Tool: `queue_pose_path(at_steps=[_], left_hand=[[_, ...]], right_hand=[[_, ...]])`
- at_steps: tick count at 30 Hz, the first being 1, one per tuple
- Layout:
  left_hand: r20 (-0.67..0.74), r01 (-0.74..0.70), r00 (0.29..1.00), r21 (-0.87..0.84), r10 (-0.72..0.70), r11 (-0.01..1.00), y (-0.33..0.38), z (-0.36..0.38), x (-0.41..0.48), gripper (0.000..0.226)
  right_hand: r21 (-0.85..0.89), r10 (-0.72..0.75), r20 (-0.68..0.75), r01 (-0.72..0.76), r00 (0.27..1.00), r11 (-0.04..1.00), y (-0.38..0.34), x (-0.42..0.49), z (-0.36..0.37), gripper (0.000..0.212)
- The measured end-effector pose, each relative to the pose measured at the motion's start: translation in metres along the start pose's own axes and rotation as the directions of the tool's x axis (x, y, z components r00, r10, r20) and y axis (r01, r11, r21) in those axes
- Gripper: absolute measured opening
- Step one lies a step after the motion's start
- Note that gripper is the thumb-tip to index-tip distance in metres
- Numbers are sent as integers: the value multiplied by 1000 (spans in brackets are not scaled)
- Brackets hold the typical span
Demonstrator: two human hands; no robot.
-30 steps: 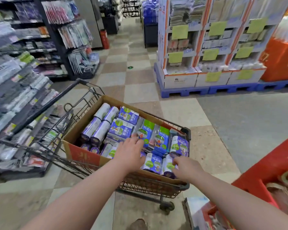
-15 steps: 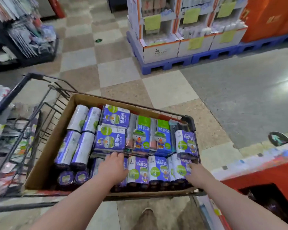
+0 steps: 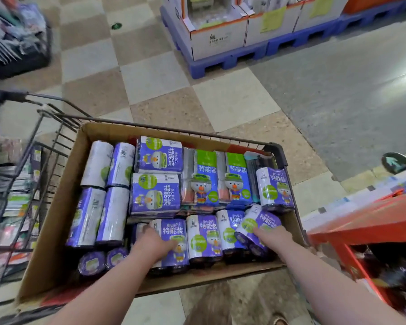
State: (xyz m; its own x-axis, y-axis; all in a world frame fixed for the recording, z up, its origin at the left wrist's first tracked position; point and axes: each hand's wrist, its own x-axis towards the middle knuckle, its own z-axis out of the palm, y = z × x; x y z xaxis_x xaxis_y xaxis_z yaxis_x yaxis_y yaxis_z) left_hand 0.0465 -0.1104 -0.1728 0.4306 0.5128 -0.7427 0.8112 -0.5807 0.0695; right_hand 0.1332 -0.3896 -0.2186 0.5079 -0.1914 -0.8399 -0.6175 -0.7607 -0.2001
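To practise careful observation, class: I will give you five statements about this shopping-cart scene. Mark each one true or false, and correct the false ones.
1. The purple packs lie in a cardboard box that sits in a wire cart. True.
2. The left hand holds a near-row pack. True.
3. The right hand grips the cart's handle. False: it holds a tilted pack at the box's near right.
4. The two green-topped packs lie at the box's far left. False: they lie right of the middle, in the far row.
5. The display boxes beyond the cart stand on a blue pallet. True.
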Motion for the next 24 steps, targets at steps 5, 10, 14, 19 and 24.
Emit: queue_pose_path(at_steps=[5, 10, 14, 19, 24], left_hand=[[19, 7, 1000, -177, -4, 984, -1, -4, 6, 85], [209, 159, 976, -488, -62, 858, 11, -9, -2, 55], [290, 153, 957, -442, -20, 884, 27, -21, -22, 37], [285, -61, 922, -563, 263, 824, 49, -11, -35, 43], [144, -338, 837, -622, 528, 706, 83, 9, -54, 69]], right_hand=[[535, 126, 58, -137, 990, 833, 4, 4, 12, 83], [599, 23, 250, -173, 968, 782, -5, -10, 16, 37], [555, -41, 279, -126, 959, 822, -9, -28, -5, 25], [584, -196, 229, 27, 954, 811, 1, -53, -28, 23], [621, -255, 69, 158, 965, 767, 39, -78, -53, 51]])
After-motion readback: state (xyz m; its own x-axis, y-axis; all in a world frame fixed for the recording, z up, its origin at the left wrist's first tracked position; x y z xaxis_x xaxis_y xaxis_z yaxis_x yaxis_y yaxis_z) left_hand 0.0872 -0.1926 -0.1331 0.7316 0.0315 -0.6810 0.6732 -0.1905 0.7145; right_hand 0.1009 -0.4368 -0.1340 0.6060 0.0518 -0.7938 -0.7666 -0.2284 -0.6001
